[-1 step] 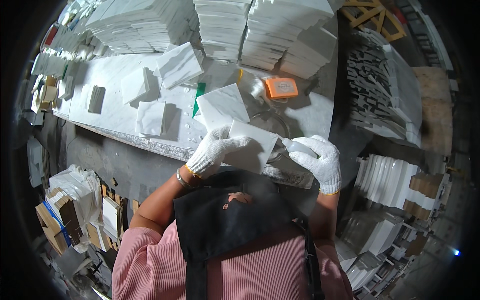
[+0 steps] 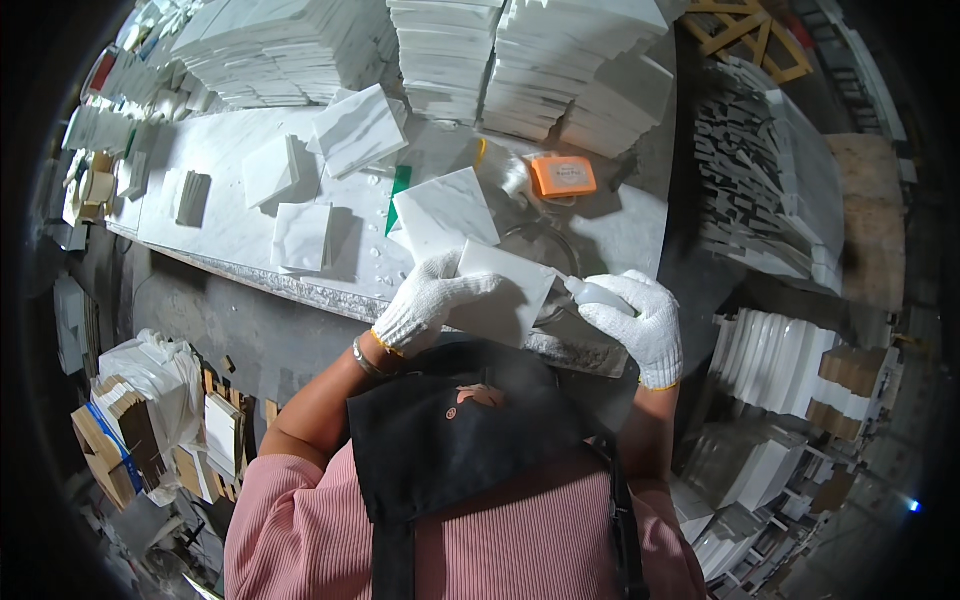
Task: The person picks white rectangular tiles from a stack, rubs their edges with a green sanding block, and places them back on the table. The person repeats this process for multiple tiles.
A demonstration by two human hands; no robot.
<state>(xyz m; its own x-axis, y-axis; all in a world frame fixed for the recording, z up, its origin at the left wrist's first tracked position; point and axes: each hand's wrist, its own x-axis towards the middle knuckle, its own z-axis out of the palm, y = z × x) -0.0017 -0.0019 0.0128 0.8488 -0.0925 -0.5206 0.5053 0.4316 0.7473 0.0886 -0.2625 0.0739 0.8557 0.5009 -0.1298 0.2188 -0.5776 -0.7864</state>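
My left hand [image 2: 432, 303], in a white knitted glove, grips a white stone tile [image 2: 508, 290] by its left side, thumb across the face. A small translucent squeeze bottle [image 2: 596, 296] is wrapped in the gloved fingers of my right hand [image 2: 645, 325]. Its narrow nozzle points left, at the tile's upper right corner; whether they touch I cannot tell. Just beyond the held tile lies a grey-veined marble tile [image 2: 447, 212] on the stone-topped table [image 2: 225, 240]. A green strip [image 2: 398, 200] sits beside that one.
Tall stacks of marble tiles [image 2: 445, 60] line the table's back. An orange box [image 2: 562, 176] and a coiled hose [image 2: 560, 240] lie beyond my right hand. Loose tiles [image 2: 300, 237] stand to the left. More stone pieces [image 2: 765, 360] are piled at right, with cardboard and plastic wrap [image 2: 165, 385] at lower left.
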